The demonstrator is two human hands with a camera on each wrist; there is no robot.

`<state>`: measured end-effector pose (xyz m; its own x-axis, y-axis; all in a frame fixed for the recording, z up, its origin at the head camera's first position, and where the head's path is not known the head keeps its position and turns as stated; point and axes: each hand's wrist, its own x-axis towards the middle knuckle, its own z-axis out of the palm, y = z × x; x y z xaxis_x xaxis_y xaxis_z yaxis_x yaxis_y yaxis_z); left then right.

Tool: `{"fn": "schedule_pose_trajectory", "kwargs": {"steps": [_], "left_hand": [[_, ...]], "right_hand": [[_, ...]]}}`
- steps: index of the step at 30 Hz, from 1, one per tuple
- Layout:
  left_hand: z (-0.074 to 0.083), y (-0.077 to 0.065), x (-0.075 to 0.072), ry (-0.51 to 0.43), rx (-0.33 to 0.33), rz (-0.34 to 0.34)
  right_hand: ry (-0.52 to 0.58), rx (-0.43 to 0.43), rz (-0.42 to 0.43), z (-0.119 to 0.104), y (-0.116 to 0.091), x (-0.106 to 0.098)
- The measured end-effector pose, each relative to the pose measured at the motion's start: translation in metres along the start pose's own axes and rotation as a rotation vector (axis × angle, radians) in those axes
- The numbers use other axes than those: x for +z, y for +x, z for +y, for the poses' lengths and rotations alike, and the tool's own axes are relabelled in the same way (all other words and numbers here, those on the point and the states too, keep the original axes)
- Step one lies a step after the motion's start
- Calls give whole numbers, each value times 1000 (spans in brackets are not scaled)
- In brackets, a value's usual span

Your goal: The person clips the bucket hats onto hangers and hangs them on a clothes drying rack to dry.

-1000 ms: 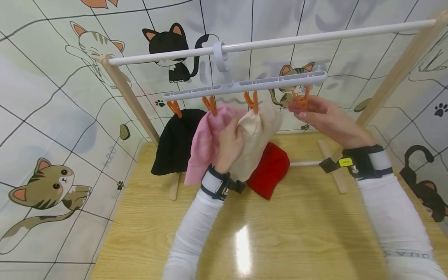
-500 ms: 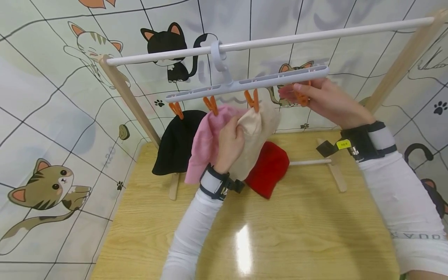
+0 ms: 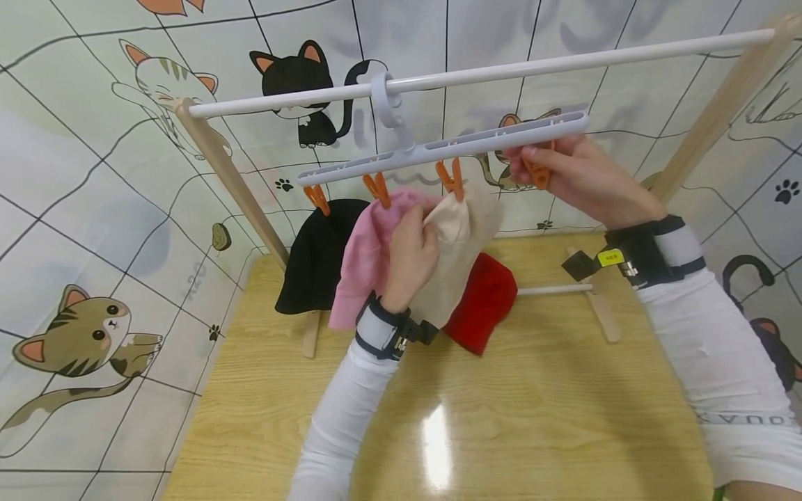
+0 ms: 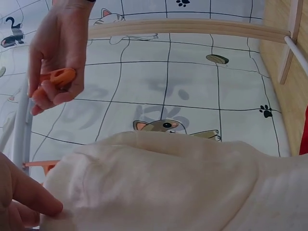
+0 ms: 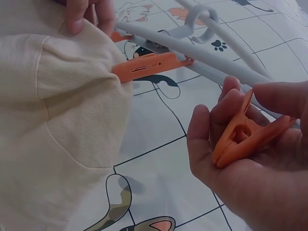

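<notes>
My left hand (image 3: 413, 261) pinches the edge of a cream bucket hat (image 3: 473, 229). That hat hangs by one orange clip (image 5: 144, 67) from the pale grey clip hanger (image 3: 482, 142). Near the hanger's right end, my right hand (image 3: 579, 174) holds another orange clip (image 5: 243, 154) between thumb and fingers; this clip's tips touch each other and nothing is in them. Left of the cream hat hang a pink hat (image 3: 366, 271) and a black hat (image 3: 319, 268), each from its own clip. My left forearm and the cream hat cover part of the pink one.
The hanger hooks over a white rail (image 3: 564, 66) on wooden posts (image 3: 232, 181). On the wooden table (image 3: 501, 417) beneath, a red hat (image 3: 485, 306) lies behind the cream one. Cat-print sheeting (image 3: 156, 243) forms the walls close behind and at the sides.
My right hand has risen toward the hanger's right end and now has its thumb over the orange clip. The hanger tilts up slightly on the right. My left hand stays on the cream hat.
</notes>
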<state>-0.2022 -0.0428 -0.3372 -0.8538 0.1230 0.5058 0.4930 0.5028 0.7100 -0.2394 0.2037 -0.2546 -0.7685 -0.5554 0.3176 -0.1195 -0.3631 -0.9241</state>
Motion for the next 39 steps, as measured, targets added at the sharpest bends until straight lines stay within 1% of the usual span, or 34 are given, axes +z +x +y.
{"fn": "schedule_pose_trajectory", "kwargs": {"steps": [3,10,13,15,17,20,23,26,28,31,33,35,39], "left_hand": [[4,1,-2,1,27,15],[19,-1,-10,42,66,57],[26,-3,-14,54,104,82],[31,-4,-16,62,143,105],[36,-6,-16,62,197,132],[42,-9,-13,51,285,144],[46,-13,-6,64,363,129],[47,-17,5,103,400,88],[47,-19,13,117,392,46],[46,-24,24,100,341,-36],[45,-26,32,101,310,-74],[43,-29,39,118,298,-95],[35,-34,54,147,293,-115]], "right_hand": [[14,7,9,2,0,0],[-15,32,51,6,-1,0],[-12,42,57,7,-2,1],[-6,53,61,7,-3,2],[-2,59,61,8,-3,3],[-13,62,66,9,-4,4],[-26,62,75,9,-4,4],[-39,59,77,10,-4,4],[-38,50,68,11,-4,3],[-18,37,51,12,-4,3],[-8,29,49,13,-4,3],[-6,26,53,13,-4,3],[-12,25,58,13,-4,3]]}}
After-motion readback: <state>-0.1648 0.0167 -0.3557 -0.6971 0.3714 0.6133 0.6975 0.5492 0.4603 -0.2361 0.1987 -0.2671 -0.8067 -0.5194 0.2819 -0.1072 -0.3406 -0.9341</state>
